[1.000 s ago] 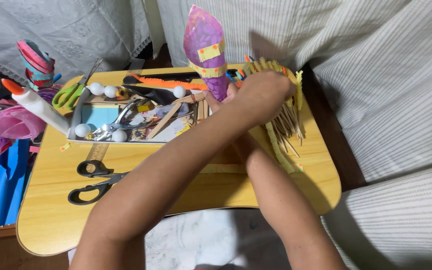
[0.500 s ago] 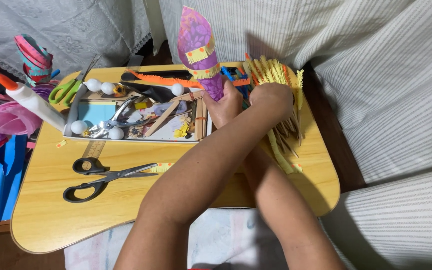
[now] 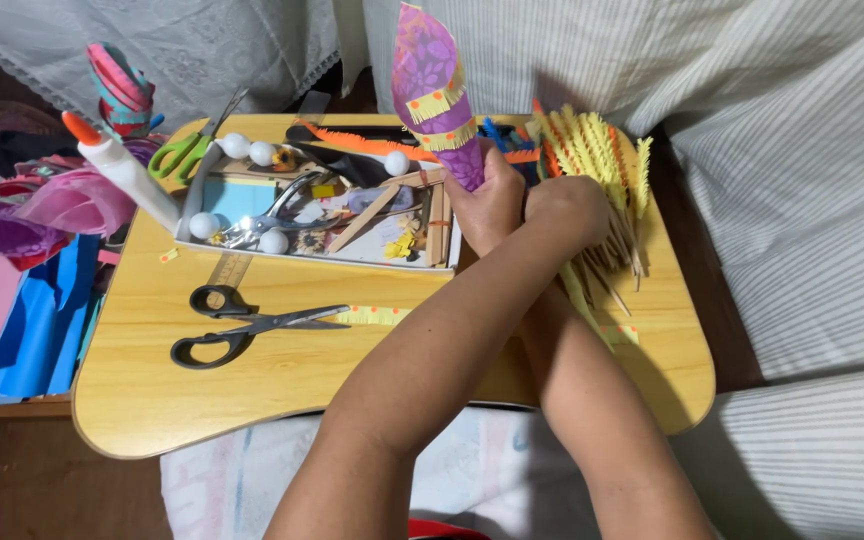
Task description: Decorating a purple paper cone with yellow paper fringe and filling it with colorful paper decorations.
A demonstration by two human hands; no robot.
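My arms are crossed over a small wooden lap table [image 3: 152, 400]. My right hand [image 3: 490, 200] grips the narrow bottom end of a purple paper cone [image 3: 434, 90] with yellow fringe bands and holds it upright. Right beside it, my left hand [image 3: 567, 208] is closed over a bundle of thin sticks wrapped in yellow fringed paper [image 3: 607, 160], which lies on the table's right side. The two hands touch each other.
A shallow white tray [image 3: 192, 200] holds craft sticks, white balls, pliers and paper scraps. Black scissors [image 3: 242, 325] lie in front of it, green scissors [image 3: 184, 150] behind. A glue bottle [image 3: 122, 170] leans at the left beside coloured paper [image 3: 22, 300]. Striped cloth [image 3: 812, 200] lies on the right.
My left forearm has swung to the right, uncovering the black scissors. Both hands have drawn together, and the cone stays upright in my right hand.
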